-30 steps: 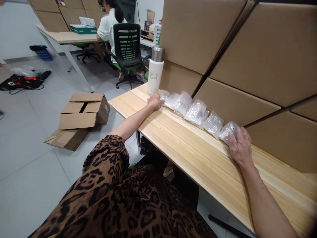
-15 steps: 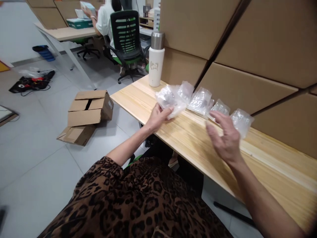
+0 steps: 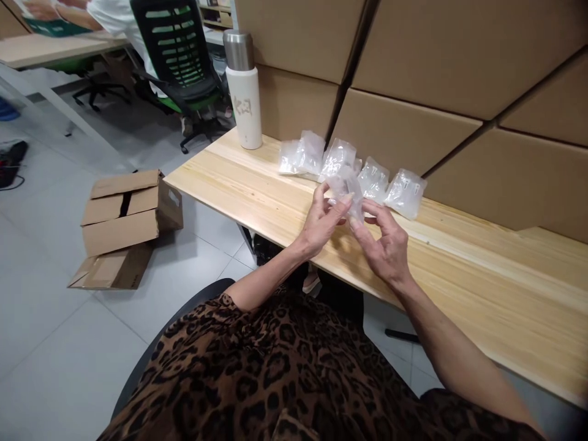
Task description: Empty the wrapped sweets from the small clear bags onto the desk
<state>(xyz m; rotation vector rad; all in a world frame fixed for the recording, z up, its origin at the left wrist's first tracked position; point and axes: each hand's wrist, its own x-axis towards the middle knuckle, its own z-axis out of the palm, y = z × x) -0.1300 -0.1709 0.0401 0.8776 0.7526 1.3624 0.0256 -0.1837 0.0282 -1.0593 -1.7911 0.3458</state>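
Note:
Both my hands hold one small clear plastic bag (image 3: 345, 187) just above the wooden table (image 3: 482, 269). My left hand (image 3: 321, 222) pinches its left side and my right hand (image 3: 383, 242) grips it from the right. Behind it, several more clear plastic bags (image 3: 373, 177) lie in a row along the foot of the cardboard boxes, from a pair at the left (image 3: 303, 156) to one at the right (image 3: 407, 192).
A white flask with a steel lid (image 3: 244, 92) stands at the table's far left corner. Stacked cardboard boxes (image 3: 413, 67) wall the table's back. An opened carton (image 3: 124, 211) lies on the floor. A person sits in a black mesh chair (image 3: 177, 52) at another desk.
My left hand lifted one bag away from the row toward me, and my right hand left the row's right end and came in to grip the same bag. The view swung right.

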